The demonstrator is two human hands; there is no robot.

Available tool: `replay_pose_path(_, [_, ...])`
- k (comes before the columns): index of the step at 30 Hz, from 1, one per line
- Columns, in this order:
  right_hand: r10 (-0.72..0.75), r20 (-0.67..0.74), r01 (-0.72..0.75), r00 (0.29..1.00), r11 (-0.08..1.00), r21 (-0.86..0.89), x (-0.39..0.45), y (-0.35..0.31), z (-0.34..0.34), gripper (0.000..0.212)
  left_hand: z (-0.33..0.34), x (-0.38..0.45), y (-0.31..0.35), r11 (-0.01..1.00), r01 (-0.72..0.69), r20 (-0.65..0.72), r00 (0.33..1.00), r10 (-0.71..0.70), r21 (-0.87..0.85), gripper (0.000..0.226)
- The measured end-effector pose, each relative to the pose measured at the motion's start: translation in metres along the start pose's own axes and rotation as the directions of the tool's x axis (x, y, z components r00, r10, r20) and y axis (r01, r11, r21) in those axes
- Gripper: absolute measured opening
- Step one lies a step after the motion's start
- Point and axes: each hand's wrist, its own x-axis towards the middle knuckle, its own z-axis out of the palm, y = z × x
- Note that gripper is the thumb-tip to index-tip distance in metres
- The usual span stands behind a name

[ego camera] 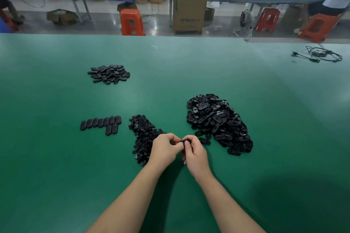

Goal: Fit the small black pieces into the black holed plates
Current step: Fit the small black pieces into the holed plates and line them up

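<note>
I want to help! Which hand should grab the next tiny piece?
Left, probably. The left hand is right beside the heap of small pieces, while the right hand grips the plate.

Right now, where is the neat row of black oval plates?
In the head view, the neat row of black oval plates lies on the green table, left of the heap of small black pieces.

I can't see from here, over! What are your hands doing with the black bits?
Left hand and right hand both pinching one black plate above the green table. Small-piece pile left, plate pile right. Nothing blocking.
</note>
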Motion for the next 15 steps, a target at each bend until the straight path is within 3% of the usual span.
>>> replay_pose_path(9, [0.026,-0.027,-0.024,0.999,0.995,0.093,0.0006,0.0003,-0.0009,0.022,0.0072,-0.0057,0.0045,0.997,0.046,-0.046,0.998,-0.048,-0.063,0.003])
replay_pose_path(15, [0.036,-0.066,-0.027,0.997,0.991,0.132,0.0016,0.0026,-0.0012,0.018,0.0104,-0.0088,0.0066,0.998,-0.070,-0.056,0.996,0.070,-0.001,0.006])
